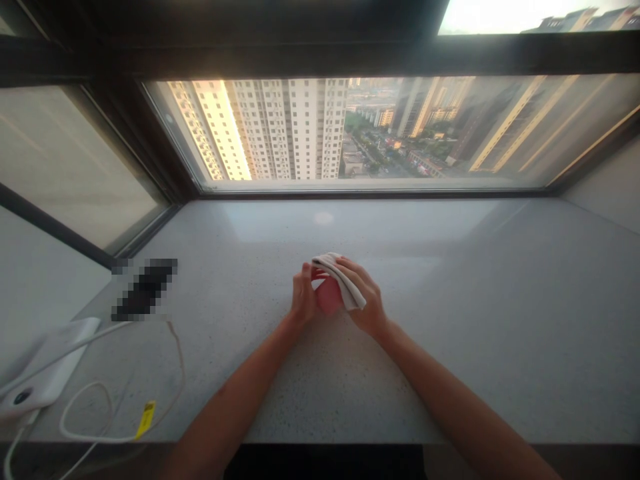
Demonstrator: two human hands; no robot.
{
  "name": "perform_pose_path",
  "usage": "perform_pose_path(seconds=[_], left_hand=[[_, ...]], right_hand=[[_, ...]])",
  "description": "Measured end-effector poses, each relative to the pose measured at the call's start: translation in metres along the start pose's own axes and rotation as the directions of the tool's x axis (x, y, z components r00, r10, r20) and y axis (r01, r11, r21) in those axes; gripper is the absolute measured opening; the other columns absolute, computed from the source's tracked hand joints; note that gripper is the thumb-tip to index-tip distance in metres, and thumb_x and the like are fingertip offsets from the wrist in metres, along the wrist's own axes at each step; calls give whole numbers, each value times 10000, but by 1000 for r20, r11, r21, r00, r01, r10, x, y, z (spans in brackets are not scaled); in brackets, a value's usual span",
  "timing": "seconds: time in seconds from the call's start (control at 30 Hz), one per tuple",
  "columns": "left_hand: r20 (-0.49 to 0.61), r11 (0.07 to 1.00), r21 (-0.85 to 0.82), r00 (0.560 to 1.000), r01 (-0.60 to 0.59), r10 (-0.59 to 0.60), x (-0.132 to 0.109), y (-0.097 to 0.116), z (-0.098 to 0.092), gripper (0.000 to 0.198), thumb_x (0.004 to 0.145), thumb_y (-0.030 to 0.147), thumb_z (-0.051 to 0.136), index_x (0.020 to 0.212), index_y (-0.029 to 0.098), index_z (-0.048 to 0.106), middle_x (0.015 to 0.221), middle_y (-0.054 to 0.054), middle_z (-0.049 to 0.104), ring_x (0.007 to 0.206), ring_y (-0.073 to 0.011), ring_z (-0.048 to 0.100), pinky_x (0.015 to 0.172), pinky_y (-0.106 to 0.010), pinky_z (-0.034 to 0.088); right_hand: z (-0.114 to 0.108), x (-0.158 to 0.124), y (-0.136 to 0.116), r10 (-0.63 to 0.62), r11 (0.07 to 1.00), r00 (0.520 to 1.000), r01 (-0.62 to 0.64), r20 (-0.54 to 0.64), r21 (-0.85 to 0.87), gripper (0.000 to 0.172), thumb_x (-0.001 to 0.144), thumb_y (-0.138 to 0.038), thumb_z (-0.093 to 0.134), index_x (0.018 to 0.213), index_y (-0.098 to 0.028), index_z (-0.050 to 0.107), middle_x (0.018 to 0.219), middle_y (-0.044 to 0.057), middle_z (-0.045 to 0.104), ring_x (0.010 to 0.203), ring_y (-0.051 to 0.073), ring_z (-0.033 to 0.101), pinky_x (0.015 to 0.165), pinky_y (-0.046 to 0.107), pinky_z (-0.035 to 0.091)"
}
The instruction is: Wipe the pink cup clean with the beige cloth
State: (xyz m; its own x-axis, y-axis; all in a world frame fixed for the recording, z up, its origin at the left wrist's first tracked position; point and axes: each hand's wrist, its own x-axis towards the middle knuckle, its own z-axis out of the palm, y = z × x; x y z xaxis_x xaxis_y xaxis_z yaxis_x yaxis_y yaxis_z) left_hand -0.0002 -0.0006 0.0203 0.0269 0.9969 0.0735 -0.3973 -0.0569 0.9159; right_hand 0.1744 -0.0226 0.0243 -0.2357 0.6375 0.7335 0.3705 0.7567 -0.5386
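At the middle of the stone sill [450, 373], my left hand [303, 297] is closed around the left side of a small pinkish-red object [329, 297] with a rounded lower face. Its exact kind is unclear, as fingers and cloth cover its upper part. My right hand [371, 301] holds a folded light-grey cloth [353, 290] over the object's top and right side. The fingers of that hand lie bent along the back of the cloth. Both hands are close together, just above or on the sill; contact with it is hard to make out.
On the left lie a pixelated dark item [145, 290], a white box-like device [55, 367] and a looped white cable [183, 367] with a yellow tag [145, 419]. Behind the sill is a dark-framed window [370, 195] overlooking tall buildings. The sill's front edge runs along the bottom.
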Motion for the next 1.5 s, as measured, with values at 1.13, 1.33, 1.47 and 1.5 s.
perform_pose_path(seconds=[1.13,1.33,1.47,1.5], left_hand=[[348,582,723,924,-372,158,-9,3,-23,670,786,341,831,1404,181,627,1064,-41,805,866,-210,730,816,-286,589],[342,575,736,929,-357,139,-9,2,-23,589,807,359,819,1342,163,668,1015,-41,803,858,-223,727,802,-293,587],[365,583,714,917,-387,161,-9,2,-23,771,792,358,850,1497,223,569,1142,-47,800,916,-219,742,851,-297,586],[355,584,722,923,-370,147,-9,1,-24,711,777,364,860,1426,196,620,1094,-48,805,886,-220,737,826,-294,584]], right_hand=[[7,-7,-7,-11,988,999,2,-53,-156,595,1107,-352,437,1701,-320,418,1716,100,488,1583,361,471,1275,651,446],[9,-4,-7,-54,987,998,50,-21,-152,557,1113,-353,413,1666,-339,479,1699,77,519,1586,352,471,1297,654,409],[8,-4,-4,82,990,989,-94,-124,-100,563,1127,-361,385,1685,-317,445,1658,99,563,1535,320,541,1251,602,490],[6,-4,-4,19,990,998,-27,-65,-137,568,1117,-383,408,1678,-317,462,1683,96,536,1562,341,507,1271,624,460]])
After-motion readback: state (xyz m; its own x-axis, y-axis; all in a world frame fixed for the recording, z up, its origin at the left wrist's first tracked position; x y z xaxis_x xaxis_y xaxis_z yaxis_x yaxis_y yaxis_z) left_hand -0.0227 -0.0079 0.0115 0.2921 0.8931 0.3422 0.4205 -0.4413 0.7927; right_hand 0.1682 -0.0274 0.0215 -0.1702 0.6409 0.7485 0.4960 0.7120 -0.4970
